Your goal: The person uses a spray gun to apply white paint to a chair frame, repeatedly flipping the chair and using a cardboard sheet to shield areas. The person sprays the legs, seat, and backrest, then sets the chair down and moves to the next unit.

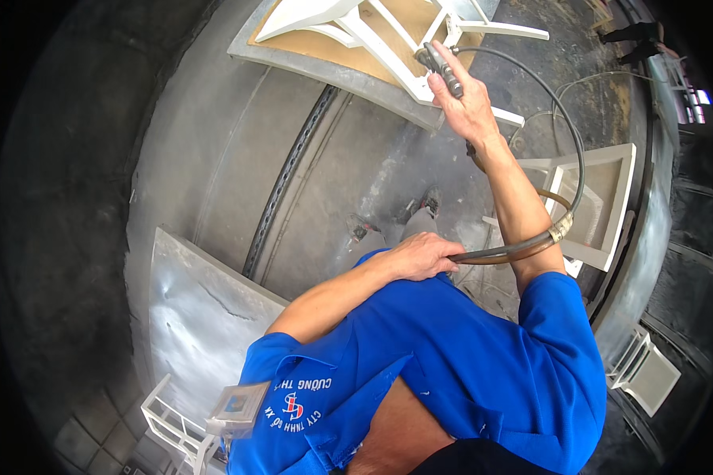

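My right hand [469, 103] reaches far forward, closed around a dark metal spray gun [445, 71]. Just beyond the gun is a white chair [372, 47], tilted on a brown board; the gun's front partly overlaps its frame, so I cannot tell whether they touch. A dark hose [576, 142] leaves the gun, loops out to the right and comes back across my right forearm. Low in front of my body, my left hand [424, 255] grips the hose, where black and brown lines run together. Pale tape [561, 228] binds these lines near my right elbow.
The brown board [309, 54] lies on a grey-edged platform [333, 77]. A chain track [289, 182] crosses the floor to my left. White chairs stand at right [610, 206], lower right [650, 374] and lower left [174, 423]. A metal sheet [202, 305] is at left.
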The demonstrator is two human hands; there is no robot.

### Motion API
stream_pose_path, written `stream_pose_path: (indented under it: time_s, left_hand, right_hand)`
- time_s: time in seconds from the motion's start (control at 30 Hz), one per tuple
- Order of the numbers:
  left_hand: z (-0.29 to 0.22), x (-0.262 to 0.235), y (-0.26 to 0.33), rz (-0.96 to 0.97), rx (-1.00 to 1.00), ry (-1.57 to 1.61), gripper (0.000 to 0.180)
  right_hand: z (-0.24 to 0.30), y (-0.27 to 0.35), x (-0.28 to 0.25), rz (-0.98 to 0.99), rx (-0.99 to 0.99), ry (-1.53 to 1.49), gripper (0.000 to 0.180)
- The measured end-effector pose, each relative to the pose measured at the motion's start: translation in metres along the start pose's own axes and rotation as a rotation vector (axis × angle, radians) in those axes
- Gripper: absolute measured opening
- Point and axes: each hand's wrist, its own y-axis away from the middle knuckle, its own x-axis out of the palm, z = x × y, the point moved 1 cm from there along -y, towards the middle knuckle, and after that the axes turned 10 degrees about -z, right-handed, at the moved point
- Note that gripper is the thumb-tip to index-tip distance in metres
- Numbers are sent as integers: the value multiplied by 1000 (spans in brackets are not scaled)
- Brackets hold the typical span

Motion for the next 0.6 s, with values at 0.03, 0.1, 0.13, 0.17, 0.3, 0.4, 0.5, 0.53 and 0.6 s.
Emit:
stream_pose_path:
  time_s: [0.03, 0.1, 0.13, 0.17, 0.3, 0.4, 0.5, 0.53, 0.6]
  left_hand:
    - [1, 0, 0, -10, 19, 1, 27]
    - [3, 0, 0, -23, 46, -2, 27]
    - [4, -1, 0, -26, 52, -6, 27]
    - [-1, 8, 10, -20, 27, 18, 27]
    - [-2, 9, 13, -38, 56, 11, 27]
    - [-6, 12, 14, -10, 57, 14, 26]
    - [-9, 16, 17, 18, 54, 5, 25]
    - [-9, 16, 17, 17, 53, 3, 25]
    - [-9, 18, 18, 6, 48, -11, 25]
  right_hand:
    - [1, -5, 1, -10, -14, 25, 61]
    - [3, -6, -2, -9, 5, 65, 60]
    - [3, -6, -4, 2, 39, 79, 59]
    - [4, 4, -6, 23, 72, 85, 59]
    - [2, 39, -20, 80, 164, 89, 60]
    - [-4, 63, -31, 135, 332, 155, 61]
    - [-5, 72, -32, 151, 409, 179, 62]
    - [-4, 69, -31, 137, 395, 132, 62]
    - [3, 60, -28, 113, 268, -18, 65]
